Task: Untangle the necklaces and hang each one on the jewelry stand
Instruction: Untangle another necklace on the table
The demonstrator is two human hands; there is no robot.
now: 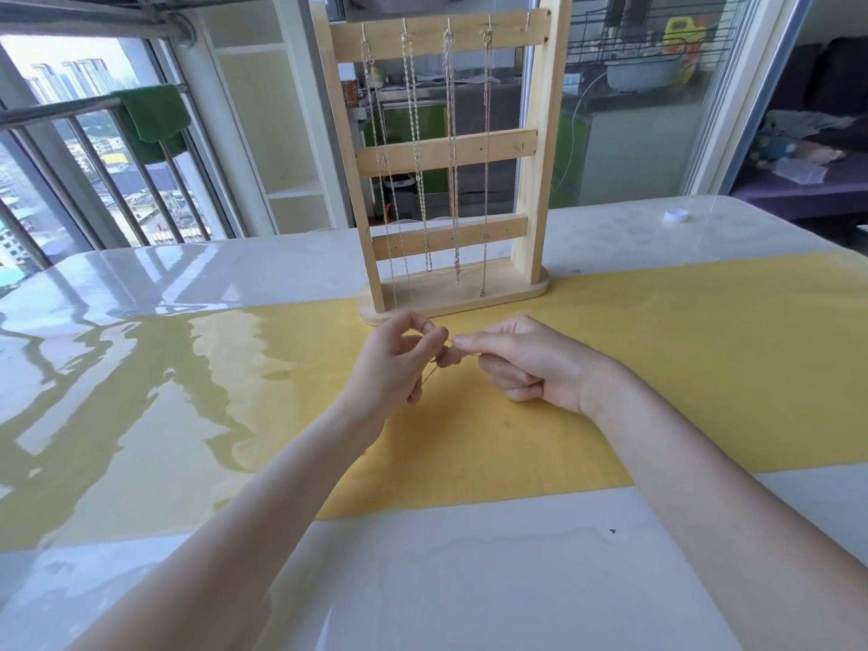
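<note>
Pinched thin pale-gold chain necklace (pixel 452 353) between left hand (pixel 399 359) and right hand (pixel 526 364), just above yellow worktop (pixel 704 368), near light wooden slatted jewelry stand (pixel 446 152). Four chains hung there.

One wooden jewelry stand (pixel 535 148) — four necklaces (pixel 451 148) hanging on it; two hands — one thin chain (pixel 434 368) pinched between them.

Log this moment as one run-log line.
left hand: pinches chain | right hand: pinches chain | jewelry stand: four necklaces hung, rightmost top hook free
</note>
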